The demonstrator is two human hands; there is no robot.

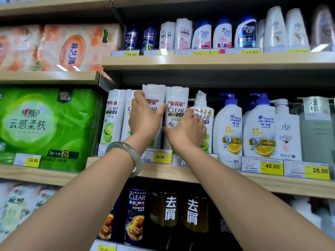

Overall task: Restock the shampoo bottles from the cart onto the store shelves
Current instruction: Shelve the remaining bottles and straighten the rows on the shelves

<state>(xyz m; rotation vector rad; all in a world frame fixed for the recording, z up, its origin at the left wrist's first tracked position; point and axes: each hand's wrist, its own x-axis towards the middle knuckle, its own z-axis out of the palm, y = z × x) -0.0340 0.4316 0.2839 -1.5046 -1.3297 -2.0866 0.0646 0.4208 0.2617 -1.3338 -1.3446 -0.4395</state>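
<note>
Several white CLEAR shampoo bottles with green lime labels stand in a row on the middle wooden shelf [163, 171]. My left hand [145, 118], with a pale bangle on its wrist, is wrapped around one tall white CLEAR bottle [154, 93] that sits slightly higher than its neighbours. My right hand [188, 129], wearing a ring, grips the bottle just to the right [176, 104]. Two more of these bottles [114, 115] stand left of my hands. A CLEAR pump bottle [201, 107] stands just right of my right hand. The cart is out of view.
Head & Shoulders pump bottles [228, 131] and other white bottles fill the shelf's right part. Smaller shampoo bottles [183, 33] line the shelf above, dark CLEAR bottles [136, 214] the one below. Green tissue packs [41, 124] and orange ones fill the left bay. Yellow price tags [162, 156] edge the shelves.
</note>
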